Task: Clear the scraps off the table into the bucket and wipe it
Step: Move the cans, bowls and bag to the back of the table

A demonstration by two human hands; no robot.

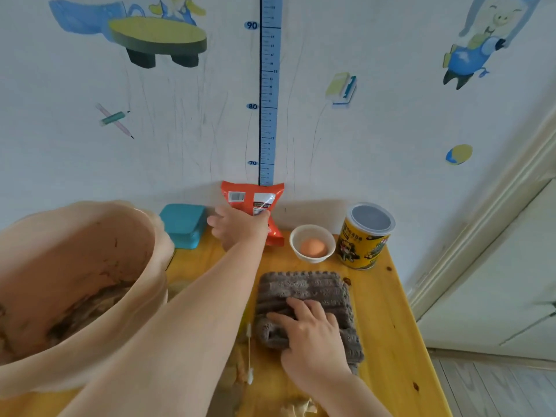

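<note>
My left hand point(239, 228) reaches to the back of the yellow wooden table point(388, 320) and grips an orange snack bag point(255, 203) that leans on the wall. My right hand point(313, 335) presses flat on a folded grey knitted cloth point(304, 288) in the middle of the table. A large beige bucket point(75, 266) with brown scraps inside fills the left side, close to the camera. A cotton swab point(249, 350) and pale scraps point(301, 407) lie on the table near the front, partly hidden by my left forearm.
A teal lidded box point(183, 225) stands at the back beside the bucket. A white bowl holding an egg point(313, 243) and a yellow can with a clear lid point(365, 236) stand at the back right. The table's right edge drops to the floor beside a white door point(496, 281).
</note>
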